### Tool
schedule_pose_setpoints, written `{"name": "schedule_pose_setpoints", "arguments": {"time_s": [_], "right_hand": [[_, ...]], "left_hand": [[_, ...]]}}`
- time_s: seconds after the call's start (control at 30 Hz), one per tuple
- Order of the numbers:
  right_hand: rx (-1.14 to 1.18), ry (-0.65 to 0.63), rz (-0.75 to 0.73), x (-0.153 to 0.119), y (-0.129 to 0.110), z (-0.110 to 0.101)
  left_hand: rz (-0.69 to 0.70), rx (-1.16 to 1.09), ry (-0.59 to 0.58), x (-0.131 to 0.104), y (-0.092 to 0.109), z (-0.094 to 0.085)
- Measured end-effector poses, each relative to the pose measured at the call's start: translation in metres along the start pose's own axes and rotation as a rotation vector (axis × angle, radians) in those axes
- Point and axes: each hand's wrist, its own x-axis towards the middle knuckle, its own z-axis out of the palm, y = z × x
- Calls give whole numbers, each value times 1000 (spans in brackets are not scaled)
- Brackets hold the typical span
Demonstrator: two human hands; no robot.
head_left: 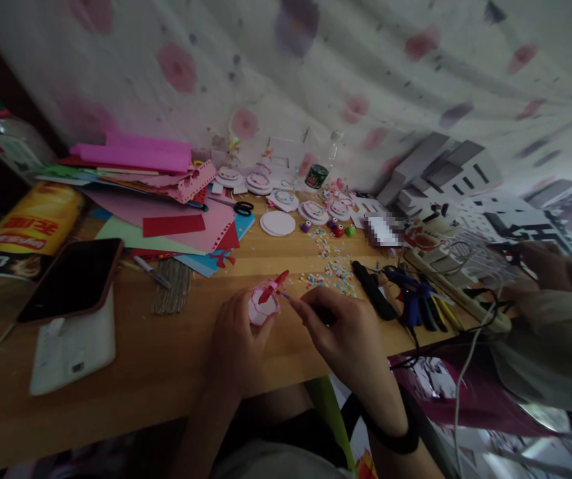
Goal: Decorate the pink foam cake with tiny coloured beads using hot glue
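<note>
My left hand (239, 326) is closed round the edge of a small round white paper craft (261, 311) with a wavy pink rim. A red pointed strip with a pink piece (273, 286) sticks up from its top side. My right hand (338, 322) pinches a thin dark stick (284, 295) between thumb and fingertips, and its tip meets the craft's right side near the pink piece. What kind of tool the stick is, I cannot tell. Small coloured beads (338, 271) lie scattered just beyond my right hand.
Coloured paper sheets (173, 226), scissors (243, 208) and a phone (74, 279) lie to the left. White discs (278, 223) and a glue gun (408, 293) with its cord are farther back and right. Another person's arm (545, 319) reaches in at the right.
</note>
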Motion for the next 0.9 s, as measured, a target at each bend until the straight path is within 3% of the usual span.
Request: {"name": "schedule_pose_setpoints", "arguments": {"time_s": [0.23,0.9], "right_hand": [[-84,54,6,-3,3,10],[-89,22,-39,-1,4,14]], "left_hand": [[-19,6,36,1,1,-1],[-27,-4,25,0,2,-2]]}}
